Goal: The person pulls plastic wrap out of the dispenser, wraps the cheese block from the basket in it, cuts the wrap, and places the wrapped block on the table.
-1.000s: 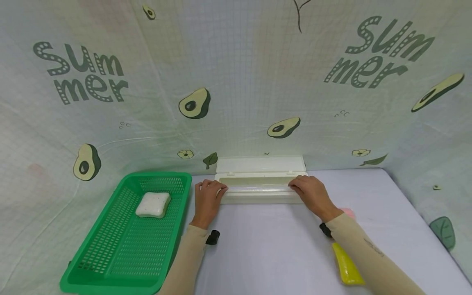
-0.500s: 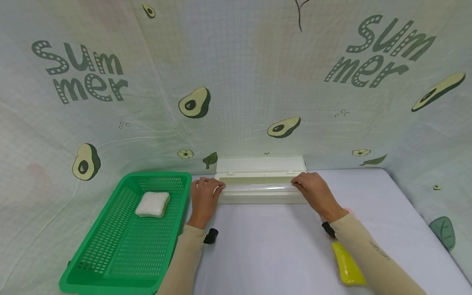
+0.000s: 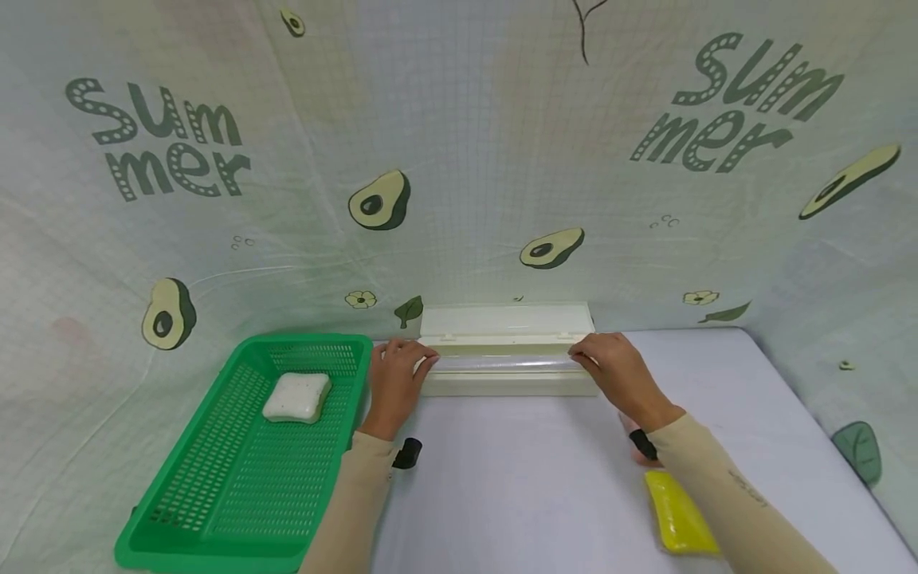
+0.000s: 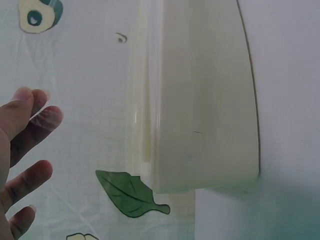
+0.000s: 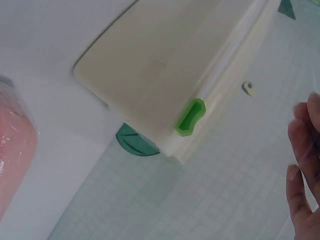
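A white cling film dispenser (image 3: 509,386) lies near the back of the table with its lid (image 3: 505,320) raised. My left hand (image 3: 396,384) pinches a corner of clear cling film (image 4: 47,119) between thumb and fingertips, above the dispenser's left end. At the right end, my right hand (image 3: 618,376) has thumb and fingertips together on the film's other side. Between the hands the film shows as a shiny band over the dispenser's opening. A green slide cutter (image 5: 191,118) sits on the dispenser's edge in the right wrist view.
To the left stands a green plastic basket (image 3: 344,454) with a white, rounded block (image 3: 297,398) in it. A yellow wrapped packet (image 3: 677,512) lies under the right forearm, with a pink wrapped packet (image 5: 15,145) beside it. A printed cloth (image 3: 459,159) hangs behind the table.
My hands have moved slightly apart, the left to the left and the right to the right and a little up. The dispenser and basket have stayed in place.
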{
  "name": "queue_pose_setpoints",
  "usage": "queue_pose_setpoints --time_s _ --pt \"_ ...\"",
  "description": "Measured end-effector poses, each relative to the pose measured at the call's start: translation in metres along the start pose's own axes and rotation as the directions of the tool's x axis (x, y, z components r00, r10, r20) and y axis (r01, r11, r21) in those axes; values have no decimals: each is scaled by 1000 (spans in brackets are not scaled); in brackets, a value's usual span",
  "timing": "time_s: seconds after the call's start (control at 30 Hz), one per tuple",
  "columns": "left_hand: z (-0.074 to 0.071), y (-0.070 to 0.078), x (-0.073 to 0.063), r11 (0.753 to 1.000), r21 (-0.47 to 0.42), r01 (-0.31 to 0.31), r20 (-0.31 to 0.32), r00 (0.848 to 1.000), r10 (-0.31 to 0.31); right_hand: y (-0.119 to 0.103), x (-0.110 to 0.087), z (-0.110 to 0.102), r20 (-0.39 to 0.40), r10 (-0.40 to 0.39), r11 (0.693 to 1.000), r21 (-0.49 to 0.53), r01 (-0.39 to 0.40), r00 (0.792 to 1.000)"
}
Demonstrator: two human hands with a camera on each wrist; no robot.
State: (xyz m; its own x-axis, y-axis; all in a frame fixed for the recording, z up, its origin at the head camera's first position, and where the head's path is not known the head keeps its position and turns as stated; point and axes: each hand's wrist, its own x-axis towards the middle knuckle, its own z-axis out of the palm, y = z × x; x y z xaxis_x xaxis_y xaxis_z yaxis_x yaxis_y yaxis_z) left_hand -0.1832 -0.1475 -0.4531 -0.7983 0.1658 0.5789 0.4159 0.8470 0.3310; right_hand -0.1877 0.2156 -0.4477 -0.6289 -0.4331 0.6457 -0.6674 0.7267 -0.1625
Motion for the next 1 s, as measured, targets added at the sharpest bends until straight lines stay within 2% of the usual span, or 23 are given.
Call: queue_pose_setpoints --time_s 0.1,0.17,0.4,0.77,1.0 --pt "1 0 -2 1000 -8 20 48 999 -20 1 -5 2 15 -11 1000 -2 11 1000" --pt "0 0 -3 1000 -11 26 54 998 -25 1 -7 1 18 -16 1000 -4 16 1000" --pt "-8 0 -5 1000 -2 4 26 1000 -3 -2 -9 -8 0 -37 999 -19 37 999" --pt "-20 4 -4 999 -34 -10 -5 1000 10 -5 -7 -21 -81 -107 994 -28 105 991" --pt "-30 8 -1 997 -53 -50 -43 998 48 -9 -3 -32 -72 -112 993 -32 110 991"
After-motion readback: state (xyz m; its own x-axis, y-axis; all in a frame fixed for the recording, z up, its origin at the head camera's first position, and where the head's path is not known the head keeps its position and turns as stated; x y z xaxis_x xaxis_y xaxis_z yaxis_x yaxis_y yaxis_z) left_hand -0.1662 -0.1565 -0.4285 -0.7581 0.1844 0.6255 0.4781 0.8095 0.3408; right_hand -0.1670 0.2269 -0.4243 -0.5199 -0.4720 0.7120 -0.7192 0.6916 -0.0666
